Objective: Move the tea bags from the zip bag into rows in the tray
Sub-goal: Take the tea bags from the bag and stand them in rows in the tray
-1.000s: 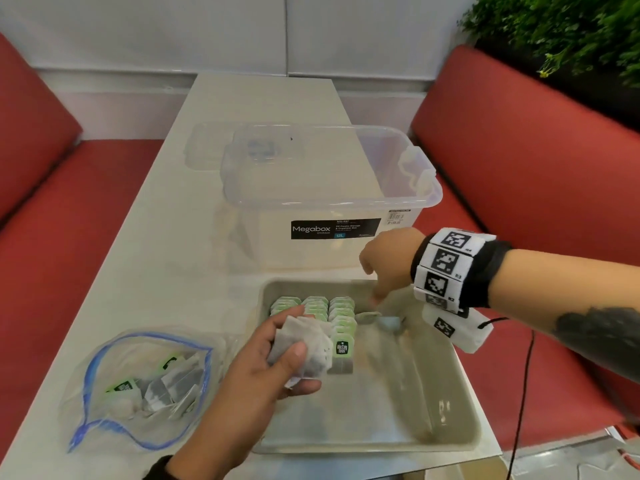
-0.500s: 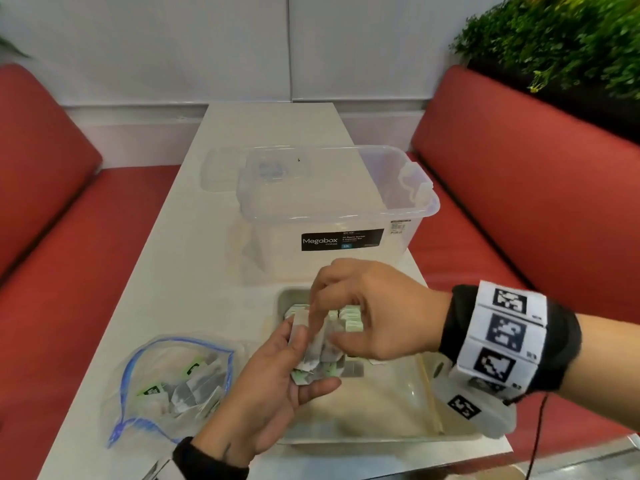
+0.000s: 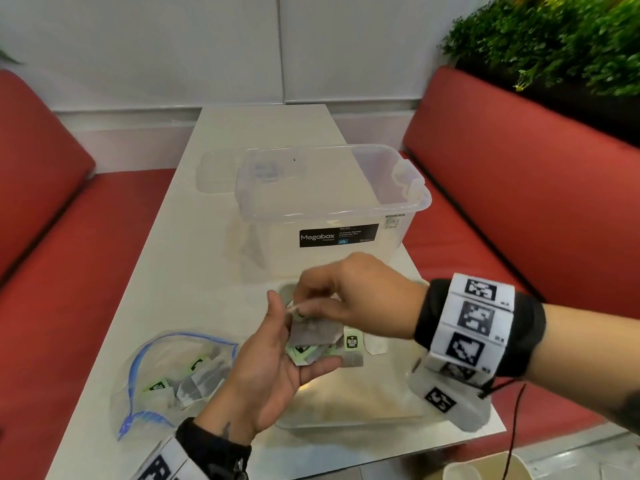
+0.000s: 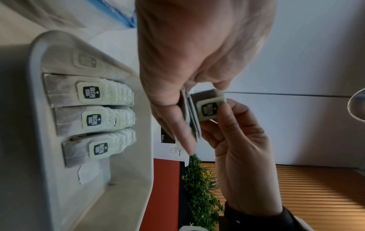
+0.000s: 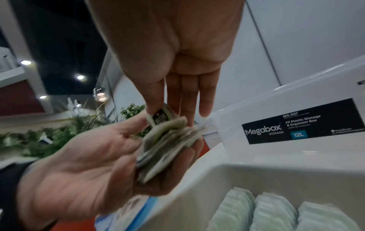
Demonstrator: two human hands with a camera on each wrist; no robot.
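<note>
The left hand (image 3: 273, 372), palm up over the pale rectangular plastic tray (image 3: 346, 419), cups a loose stack of grey paper tea bags (image 3: 313, 336); the right hand (image 3: 349, 294) pinches one by its green-and-black tag (image 4: 210, 109). They look light, limp and easily torn, so gripping the stiffer tag seems best. Three rows (image 4: 102, 114) already line the tray's far end. Blur hides the stack's count, and more bags sit in the clear blue-zip bag (image 3: 173, 372)

café booth | red benches (image 3: 519, 174) | table (image 3: 207, 237) | planter hedge (image 3: 554, 39)
</note>
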